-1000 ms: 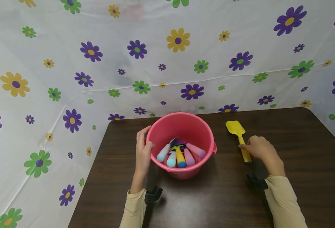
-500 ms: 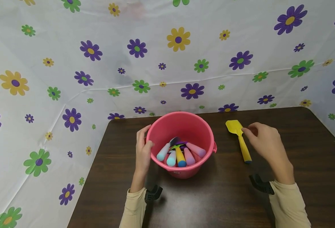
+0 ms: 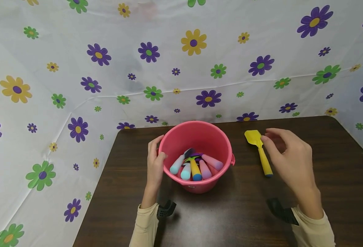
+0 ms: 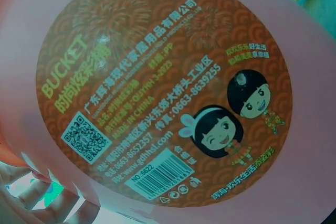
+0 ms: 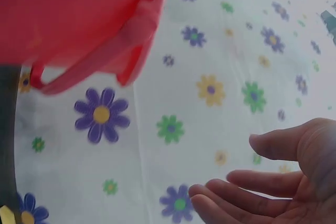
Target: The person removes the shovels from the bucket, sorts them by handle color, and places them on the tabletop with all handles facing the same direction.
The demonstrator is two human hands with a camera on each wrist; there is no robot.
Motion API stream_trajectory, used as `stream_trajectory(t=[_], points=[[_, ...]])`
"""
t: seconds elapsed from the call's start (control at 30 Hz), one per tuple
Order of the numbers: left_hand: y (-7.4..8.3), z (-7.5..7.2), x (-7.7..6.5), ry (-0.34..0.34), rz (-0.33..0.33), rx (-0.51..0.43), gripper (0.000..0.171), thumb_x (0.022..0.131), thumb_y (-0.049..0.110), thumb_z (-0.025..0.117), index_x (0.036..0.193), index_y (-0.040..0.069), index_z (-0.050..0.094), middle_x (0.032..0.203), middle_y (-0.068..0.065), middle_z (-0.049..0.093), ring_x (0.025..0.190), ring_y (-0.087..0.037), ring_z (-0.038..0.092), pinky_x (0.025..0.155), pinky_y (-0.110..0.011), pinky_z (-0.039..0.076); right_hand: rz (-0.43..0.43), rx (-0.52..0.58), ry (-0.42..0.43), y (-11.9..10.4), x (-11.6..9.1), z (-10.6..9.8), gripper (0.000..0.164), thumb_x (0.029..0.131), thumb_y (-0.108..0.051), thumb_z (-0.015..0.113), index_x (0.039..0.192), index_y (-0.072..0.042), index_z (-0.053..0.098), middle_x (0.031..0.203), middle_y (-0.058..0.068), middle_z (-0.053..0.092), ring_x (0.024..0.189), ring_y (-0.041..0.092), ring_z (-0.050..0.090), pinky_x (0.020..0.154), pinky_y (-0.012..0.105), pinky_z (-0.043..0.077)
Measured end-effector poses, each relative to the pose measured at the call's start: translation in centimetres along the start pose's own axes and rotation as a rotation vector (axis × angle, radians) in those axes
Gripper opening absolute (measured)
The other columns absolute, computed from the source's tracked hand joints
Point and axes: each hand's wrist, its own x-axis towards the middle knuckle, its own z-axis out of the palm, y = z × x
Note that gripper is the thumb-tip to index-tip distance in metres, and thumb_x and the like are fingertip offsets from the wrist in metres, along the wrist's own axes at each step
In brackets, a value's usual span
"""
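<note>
A pink bucket (image 3: 196, 137) stands on the table, its left side gripped by my left hand (image 3: 155, 166) with the thumb at the rim. Inside it lie several small tools with a yellow handle (image 3: 195, 169), pale blue handles (image 3: 177, 165) and pink-purple handles (image 3: 212, 162); their heads are partly hidden. In the left wrist view the bucket's round label (image 4: 168, 93) fills the frame. To the right, a yellow toy shovel (image 3: 263, 159) lies flat, blade away. Close beside it hovers my right hand (image 3: 292, 159), holding nothing, its fingers loosely bent and apart in the right wrist view.
The dark wooden table (image 3: 230, 219) backs onto a white flower-print sheet (image 3: 169, 34) that also rises along the left and right. A black wrist camera (image 3: 281, 211) sits at the right wrist, another black camera (image 3: 166, 210) at the left.
My right hand has lifted away from the shovel's handle, moved up towards its blade and spread its fingers. The shovel, bucket and left hand stay where they were.
</note>
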Motion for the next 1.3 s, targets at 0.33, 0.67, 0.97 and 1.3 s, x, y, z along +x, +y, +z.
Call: stream_trajectory(t=[0.33,0.67,0.97,1.3], points=[[0.0,-0.1,0.1,0.005,0.003,0.003,0.057,0.088,0.004,0.052,0.145,0.005,0.052,0.143,-0.011,0.047,0.122,-0.032,0.052,0.095,-0.044,0.055,-0.152,0.189,0.029,-3.0,-1.3,1.0,0.039,0.077,0.010,0.082,0.115,0.004,0.073,0.104,0.016,0.074,0.097,-0.012,0.060,0.086,0.006,0.046],[0.0,0.2,0.1,-0.003,0.011,-0.006,0.057,0.087,0.004,0.054,0.145,0.005,0.052,0.143,-0.011,0.047,0.123,-0.033,0.052,0.096,-0.049,0.055,-0.221,0.229,-0.079,-4.7,-2.4,2.4,0.051,0.069,0.010,0.088,0.117,0.003,0.071,0.112,0.012,0.074,0.092,0.028,0.073,0.089,0.011,0.048],[0.1,0.0,0.1,0.002,0.008,0.001,0.057,0.087,0.005,0.054,0.145,0.005,0.052,0.143,-0.011,0.047,0.122,-0.032,0.052,0.095,-0.044,0.055,-0.260,0.216,-0.143,-5.5,-3.1,4.5,0.049,0.070,0.004,0.090,0.115,0.000,0.072,0.109,0.009,0.073,0.086,0.021,0.072,0.075,0.018,0.057],[0.1,0.0,0.0,0.001,0.003,-0.002,0.058,0.087,0.005,0.054,0.145,0.004,0.051,0.143,-0.012,0.047,0.123,-0.033,0.052,0.097,-0.050,0.054,-0.295,0.162,-0.211,-5.8,-3.7,6.0,0.051,0.070,0.003,0.091,0.117,0.001,0.069,0.111,0.012,0.071,0.091,0.022,0.070,0.071,0.039,0.062]])
